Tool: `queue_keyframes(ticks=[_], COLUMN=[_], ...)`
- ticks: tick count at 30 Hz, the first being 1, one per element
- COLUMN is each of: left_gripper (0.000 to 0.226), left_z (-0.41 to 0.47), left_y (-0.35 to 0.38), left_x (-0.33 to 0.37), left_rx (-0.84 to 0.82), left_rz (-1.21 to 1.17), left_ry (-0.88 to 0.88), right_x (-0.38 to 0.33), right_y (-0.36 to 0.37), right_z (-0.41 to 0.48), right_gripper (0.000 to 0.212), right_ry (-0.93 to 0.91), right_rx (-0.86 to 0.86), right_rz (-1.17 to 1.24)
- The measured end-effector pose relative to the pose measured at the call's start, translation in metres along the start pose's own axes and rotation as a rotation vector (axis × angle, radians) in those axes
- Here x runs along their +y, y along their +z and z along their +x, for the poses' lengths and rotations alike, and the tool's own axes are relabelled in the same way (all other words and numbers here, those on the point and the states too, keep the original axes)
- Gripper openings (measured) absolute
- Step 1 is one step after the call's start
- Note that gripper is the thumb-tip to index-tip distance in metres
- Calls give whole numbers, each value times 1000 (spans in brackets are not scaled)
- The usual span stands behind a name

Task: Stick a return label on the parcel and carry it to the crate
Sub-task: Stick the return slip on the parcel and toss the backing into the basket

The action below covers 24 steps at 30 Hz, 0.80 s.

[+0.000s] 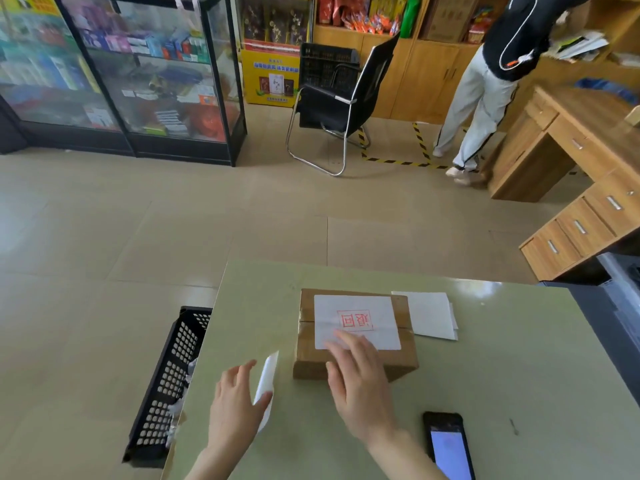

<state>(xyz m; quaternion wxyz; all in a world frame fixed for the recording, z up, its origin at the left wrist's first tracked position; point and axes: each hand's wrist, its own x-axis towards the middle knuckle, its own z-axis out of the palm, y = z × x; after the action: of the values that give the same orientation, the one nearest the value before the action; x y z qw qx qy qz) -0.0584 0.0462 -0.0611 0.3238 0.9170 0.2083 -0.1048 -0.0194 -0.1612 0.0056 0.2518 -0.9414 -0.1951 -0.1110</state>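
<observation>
On the tabletop (pixel 485 358) the parcel (pixel 353 358) wears its label (pixel 356 320); right hand (pixel 360 382) presses it flat-open, left hand (pixel 235 403) pinches the backing (pixel 267 382). Carrying to the crate (pixel 166 382), near left, remains.

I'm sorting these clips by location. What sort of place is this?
Most likely a small shop that also handles parcels. Glass display cabinets and wooden shelves hold packaged goods, while a labelled cardboard parcel lies on a green table beside a black crate.
</observation>
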Motion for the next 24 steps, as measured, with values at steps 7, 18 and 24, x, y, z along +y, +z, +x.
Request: queue_keyframes(ticks=[7,18,24], left_gripper=[59,21,17], left_z=[-17,-40,-52], left_y=[20,-11,-60], left_x=[-27,-49,-53], left_rx=[-185,-27,-11], left_rz=[84,-719,-930], left_ry=[-4,-225,-217], right_x=[-48,-71,-99], right_y=[32,57,74], right_z=[-15,-23,0], right_gripper=[26,65,90], right_ry=[-48,170,-19], right_rx=[-89,-632,-803], right_rz=[-34,169,178])
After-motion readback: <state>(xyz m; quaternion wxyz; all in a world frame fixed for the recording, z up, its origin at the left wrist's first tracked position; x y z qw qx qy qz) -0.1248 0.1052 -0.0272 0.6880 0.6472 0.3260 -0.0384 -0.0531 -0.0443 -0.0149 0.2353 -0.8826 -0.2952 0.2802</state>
